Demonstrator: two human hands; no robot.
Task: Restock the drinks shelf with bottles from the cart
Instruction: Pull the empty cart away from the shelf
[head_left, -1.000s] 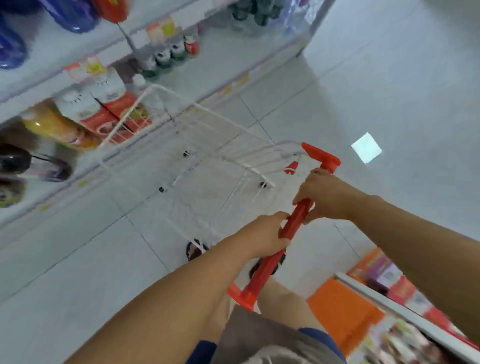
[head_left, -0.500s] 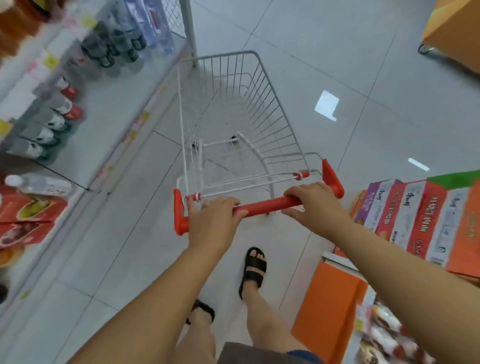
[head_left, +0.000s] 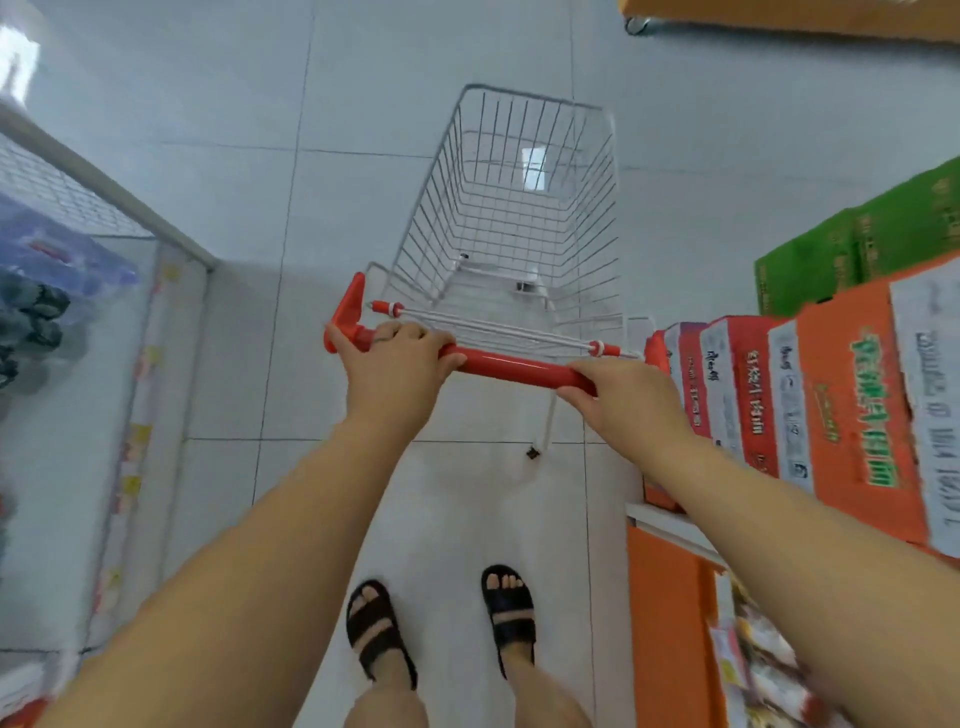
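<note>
A white wire cart (head_left: 524, 208) with a red handle bar (head_left: 511, 366) stands on the tiled floor straight ahead of me. Its basket holds no bottles that I can see. My left hand (head_left: 397, 366) grips the left end of the bar. My right hand (head_left: 623, 397) grips the right end. The drinks shelf (head_left: 67, 332) runs along the left edge, blurred, with dark-capped and blue bottles (head_left: 36, 312) on it.
Stacked orange and red cartons (head_left: 810, 405) and a green carton (head_left: 857, 244) crowd the right side, close to the cart's handle. An orange display unit (head_left: 670, 613) stands at lower right. My sandalled feet (head_left: 441, 623) stand on the tiles behind the cart.
The cart has swung round from lying beside the left shelf to pointing straight down the aisle. The shelf has slid to the left edge. Both hands keep hold of the handle.
</note>
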